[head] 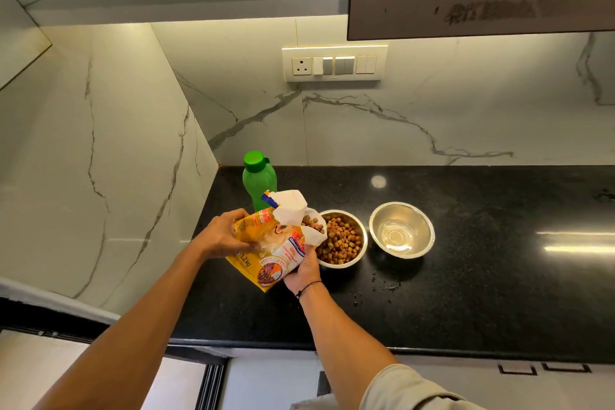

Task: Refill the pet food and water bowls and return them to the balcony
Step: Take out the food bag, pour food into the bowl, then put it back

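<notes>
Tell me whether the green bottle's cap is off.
No: the green bottle stands upright behind the food bag with its green cap on top, and neither hand touches it.

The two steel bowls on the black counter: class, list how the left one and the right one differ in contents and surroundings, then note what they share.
The left bowl holds brown kibble; the right bowl holds only a little clear liquid. The food bag, held by both hands, tips its open mouth over the left bowl; nothing is over the right bowl. Both are round, shiny metal, upright, side by side on the counter.
</notes>
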